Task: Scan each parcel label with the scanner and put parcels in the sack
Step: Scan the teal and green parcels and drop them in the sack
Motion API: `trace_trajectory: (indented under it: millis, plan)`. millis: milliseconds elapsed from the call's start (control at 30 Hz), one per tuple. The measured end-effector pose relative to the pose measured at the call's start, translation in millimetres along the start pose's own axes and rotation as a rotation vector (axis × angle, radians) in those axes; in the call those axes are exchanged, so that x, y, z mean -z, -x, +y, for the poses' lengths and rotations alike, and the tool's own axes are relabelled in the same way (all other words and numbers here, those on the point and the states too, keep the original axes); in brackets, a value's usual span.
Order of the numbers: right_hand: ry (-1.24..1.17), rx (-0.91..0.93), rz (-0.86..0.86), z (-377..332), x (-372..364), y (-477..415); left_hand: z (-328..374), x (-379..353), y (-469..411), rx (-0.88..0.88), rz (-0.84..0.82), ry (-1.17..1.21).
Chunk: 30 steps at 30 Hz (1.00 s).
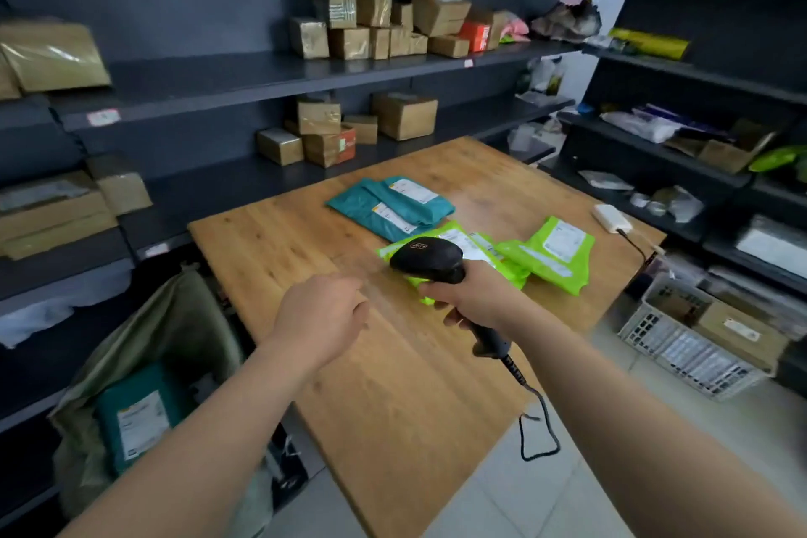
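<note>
My right hand [474, 297] grips the handle of a black barcode scanner [425, 258], whose head hovers over a pile of bright green parcels [554, 251] on the wooden table [393, 384]. Two teal parcels [393, 205] with white labels lie further back on the table. My left hand [323, 315] hangs above the table left of the scanner, fingers loosely curled, holding nothing. An olive sack [174, 328] stands open at the table's left side, with a teal parcel [135, 411] inside it.
Dark shelves with cardboard boxes [375, 26] line the back wall and both sides. A white adapter [611, 218] with a cable lies at the table's right edge. A white plastic crate [681, 341] sits on the floor to the right. The scanner's cable dangles past the table's front corner.
</note>
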State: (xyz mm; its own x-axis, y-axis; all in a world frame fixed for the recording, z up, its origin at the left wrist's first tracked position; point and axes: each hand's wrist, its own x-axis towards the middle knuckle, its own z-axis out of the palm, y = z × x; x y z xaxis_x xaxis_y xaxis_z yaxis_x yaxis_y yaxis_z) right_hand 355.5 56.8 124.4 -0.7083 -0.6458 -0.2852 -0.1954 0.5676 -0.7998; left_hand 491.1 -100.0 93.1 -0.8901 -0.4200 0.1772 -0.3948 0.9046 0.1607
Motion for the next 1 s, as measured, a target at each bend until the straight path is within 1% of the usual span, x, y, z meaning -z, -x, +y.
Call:
trace_trajectory:
  millis: [167,333,500,667,833,1000]
  plan:
    - [-0.032,0.034,0.039,28.2,77.7,-11.2,71.6,-11.4,-38.3,0.017,0.016,-0.040]
    - [-0.053,0.058,0.026,41.6,129.3,-51.8,99.2,-27.0,-81.1,0.066,0.004,-0.057]
    - [-0.020,0.077,0.031,44.3,162.6,-121.3,100.0,-47.0,-137.6,0.106,0.004,-0.060]
    - [-0.001,0.076,0.018,31.9,184.6,-208.2,76.0,-70.3,-211.0,0.181,0.001,-0.043]
    - [-0.008,0.057,0.005,22.0,195.3,-295.4,63.4,-87.5,-284.5,0.227,-0.031,-0.089]
    - [-0.052,0.023,-0.010,31.9,187.5,-379.9,51.2,-116.7,-348.8,0.268,-0.071,-0.110]
